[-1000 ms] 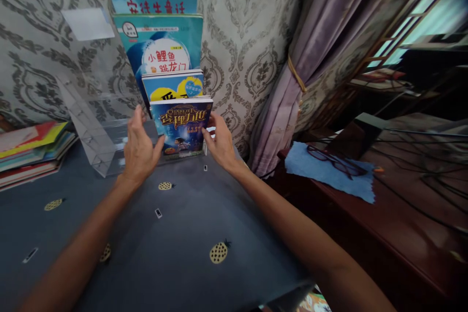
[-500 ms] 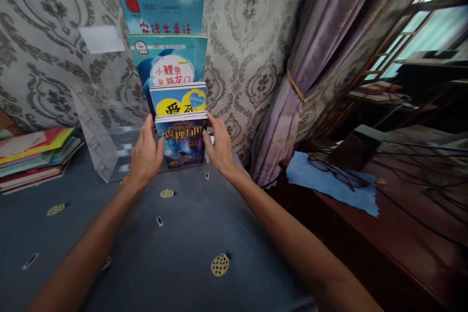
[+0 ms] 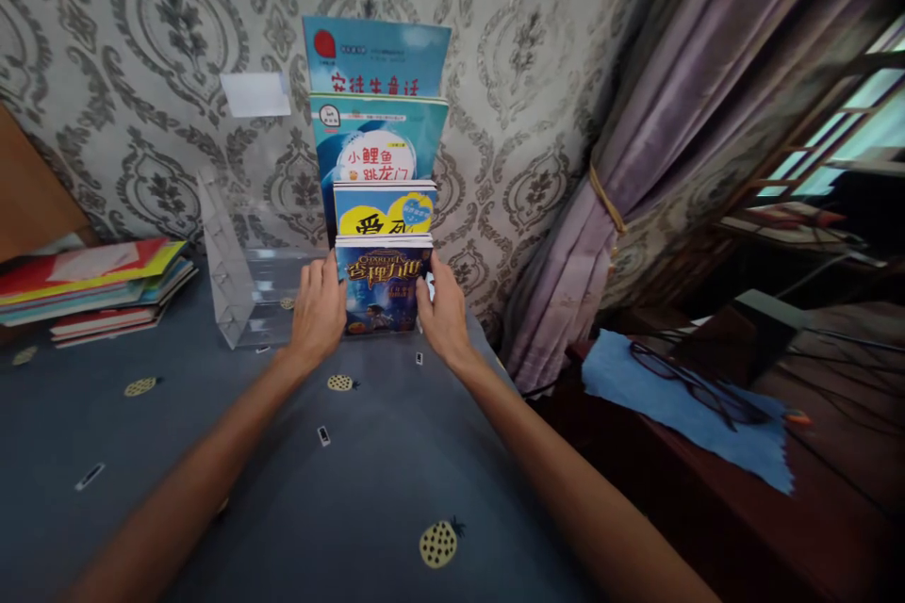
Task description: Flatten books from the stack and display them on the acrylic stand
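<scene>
A dark blue book [image 3: 380, 297] with gold lettering stands upright at the front of a stepped clear plastic rack [image 3: 237, 301]. My left hand [image 3: 320, 306] grips its left edge, and my right hand [image 3: 444, 311] is at the right edge, fingers partly behind it. White page edges at the top suggest more than one copy. Just behind stands a blue and yellow book [image 3: 386, 207]. Higher up rise a teal book [image 3: 378, 127] with a white circle and, at the very back, a blue book [image 3: 378, 52] with red lettering.
A pile of colourful books [image 3: 106, 287] lies at the left on the blue tablecloth [image 3: 297, 509]. A blank white label [image 3: 255, 94] tops the rack. Right of the table, past a tied purple curtain [image 3: 566, 254], glasses [image 3: 693, 382] rest on a blue cloth [image 3: 615, 377] near cables.
The whole view has shifted, so the rack, books and pile appear farther right. Both hands stay at the sides of the dark blue book, which remains at the front of the rack.
</scene>
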### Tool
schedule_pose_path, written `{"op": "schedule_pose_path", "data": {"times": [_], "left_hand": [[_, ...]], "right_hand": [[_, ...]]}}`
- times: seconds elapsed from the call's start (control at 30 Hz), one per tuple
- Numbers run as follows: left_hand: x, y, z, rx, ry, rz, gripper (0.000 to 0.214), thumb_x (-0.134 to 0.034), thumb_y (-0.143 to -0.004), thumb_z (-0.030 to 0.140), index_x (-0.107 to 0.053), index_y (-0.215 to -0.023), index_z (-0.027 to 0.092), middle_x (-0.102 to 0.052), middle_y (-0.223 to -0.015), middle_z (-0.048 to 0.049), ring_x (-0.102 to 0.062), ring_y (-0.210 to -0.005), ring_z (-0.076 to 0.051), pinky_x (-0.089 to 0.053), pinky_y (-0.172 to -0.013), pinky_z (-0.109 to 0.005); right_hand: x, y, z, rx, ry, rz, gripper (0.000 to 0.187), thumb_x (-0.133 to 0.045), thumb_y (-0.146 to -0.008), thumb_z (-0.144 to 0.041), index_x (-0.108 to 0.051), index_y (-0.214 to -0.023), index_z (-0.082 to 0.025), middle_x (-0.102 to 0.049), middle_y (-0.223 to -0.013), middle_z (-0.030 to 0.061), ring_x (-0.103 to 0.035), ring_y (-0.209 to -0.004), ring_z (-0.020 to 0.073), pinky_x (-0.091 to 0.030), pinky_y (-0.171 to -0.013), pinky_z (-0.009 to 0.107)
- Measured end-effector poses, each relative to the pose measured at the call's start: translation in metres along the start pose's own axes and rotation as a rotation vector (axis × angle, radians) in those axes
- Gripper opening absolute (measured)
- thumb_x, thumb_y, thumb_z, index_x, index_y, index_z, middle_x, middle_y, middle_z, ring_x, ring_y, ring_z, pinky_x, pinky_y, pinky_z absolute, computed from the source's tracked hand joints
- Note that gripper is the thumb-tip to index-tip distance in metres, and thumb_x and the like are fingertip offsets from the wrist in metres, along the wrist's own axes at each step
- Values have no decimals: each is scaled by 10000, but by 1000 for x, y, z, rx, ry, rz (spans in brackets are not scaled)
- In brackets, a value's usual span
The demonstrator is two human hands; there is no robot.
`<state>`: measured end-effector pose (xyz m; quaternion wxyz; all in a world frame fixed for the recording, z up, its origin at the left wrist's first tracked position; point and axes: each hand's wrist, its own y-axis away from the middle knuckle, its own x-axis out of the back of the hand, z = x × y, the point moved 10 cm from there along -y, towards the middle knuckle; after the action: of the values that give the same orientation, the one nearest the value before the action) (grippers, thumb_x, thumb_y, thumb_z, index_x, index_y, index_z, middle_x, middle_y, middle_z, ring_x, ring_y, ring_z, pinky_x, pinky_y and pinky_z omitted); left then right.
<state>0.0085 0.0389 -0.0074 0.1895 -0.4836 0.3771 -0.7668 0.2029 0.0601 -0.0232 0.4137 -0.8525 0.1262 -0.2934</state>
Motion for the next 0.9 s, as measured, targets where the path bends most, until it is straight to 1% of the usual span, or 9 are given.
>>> {"op": "schedule_pose_path", "data": {"times": [0.07, 0.23, 0.33, 0.43, 0.6, 0.7, 0.8, 0.9], "left_hand": [[0, 1, -1, 8, -14, 2, 437, -355, -974, 214, -442, -1392, 119, -585, -1148, -178, -543, -1098, -353, -473, -950, -555], [-1, 2, 0, 23, -25, 4, 427, -354, -964, 168, -472, -1364, 82, -567, -1138, -177, -531, -1061, -327, -484, -941, -511], [-2, 3, -1, 32, -11, 10, 440, -357, -959, 158, -465, -1382, 109, -561, -1133, -161, -522, -1059, -317, -481, -947, -502], [-3, 3, -2, 27, -11, 17, 455, -355, -955, 156, -446, -1400, 134, -561, -1130, -149, -517, -1057, -315, -478, -948, -514], [-4, 2, -4, 18, -21, 6, 440, -351, -951, 151, -452, -1376, 107, -565, -1121, -159, -525, -1056, -313, -474, -955, -519], [-3, 2, -5, 14, -6, -1, 434, -360, -956, 167, -446, -1377, 111, -569, -1124, -158, -540, -1070, -311, -472, -970, -520], [-2, 5, -6, -1, 1, 6, 454, -356, -975, 209, -391, -1419, 119, -574, -1152, -166, -547, -1119, -322, -465, -996, -541], [1, 11, -6, -27, 19, 24, 484, -359, -992, 260, -326, -1461, 147, -570, -1214, -180, -543, -1186, -342, -438, -1040, -576]], "right_hand": [[-1, 1, -1, 0, 4, 3, 520, -367, -980, -245, -393, -1499, -205, -601, -1276, 166, -566, -1175, 306, -475, -1020, 572], [-2, 0, -3, 5, 0, 10, 525, -355, -961, -190, -414, -1482, -203, -619, -1208, 160, -582, -1110, 302, -505, -966, 554], [-2, 0, -2, 5, 2, 25, 525, -369, -948, -170, -433, -1467, -216, -620, -1201, 154, -584, -1113, 294, -519, -954, 538], [-3, 0, 0, -8, 11, 23, 521, -379, -936, -164, -450, -1450, -207, -621, -1190, 156, -586, -1110, 295, -525, -953, 537], [-5, 0, 2, -27, -26, -6, 560, -386, -927, -162, -412, -1485, -212, -601, -1247, 155, -575, -1156, 287, -535, -961, 522], [-5, 2, 6, -51, -61, 1, 569, -391, -927, -183, -397, -1495, -204, -598, -1282, 162, -575, -1181, 290, -518, -990, 545], [-4, 7, 12, -103, -90, 13, 570, -399, -933, -221, -375, -1501, -186, -562, -1358, 189, -559, -1233, 301, -519, -985, 553], [-1, 20, 14, -152, -104, 47, 556, -425, -933, -253, -375, -1485, -207, -546, -1374, 185, -547, -1254, 300, -521, -979, 547]]}}
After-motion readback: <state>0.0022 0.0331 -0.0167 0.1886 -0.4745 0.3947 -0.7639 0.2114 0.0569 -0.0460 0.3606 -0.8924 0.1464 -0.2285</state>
